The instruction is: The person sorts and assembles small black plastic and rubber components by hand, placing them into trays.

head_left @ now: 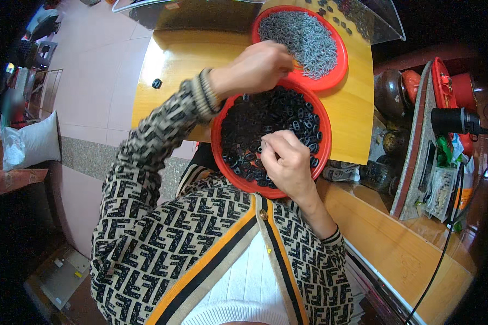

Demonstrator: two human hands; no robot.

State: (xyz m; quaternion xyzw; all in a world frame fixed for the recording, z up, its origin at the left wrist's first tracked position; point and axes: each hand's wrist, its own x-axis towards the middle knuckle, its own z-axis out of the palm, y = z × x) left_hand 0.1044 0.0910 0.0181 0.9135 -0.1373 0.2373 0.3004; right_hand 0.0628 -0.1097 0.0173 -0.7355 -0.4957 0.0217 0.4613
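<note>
During apparent picking, left hand (265,66) (upper centre) and right hand (289,163) (centre), both curled, contents indiscernible, lie beside slender grey pins (312,38) and over black oval pieces (301,115) in round red plastic basins (217,140), the next move seemingly requiring precision.

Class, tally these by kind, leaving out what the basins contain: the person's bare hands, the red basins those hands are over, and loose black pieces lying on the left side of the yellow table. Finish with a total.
Hands: 2 (left hand, right hand)
Red basins: 2 (far basin with grey pieces, near basin with black pieces)
Loose black piece: 1
Total: 5
</note>
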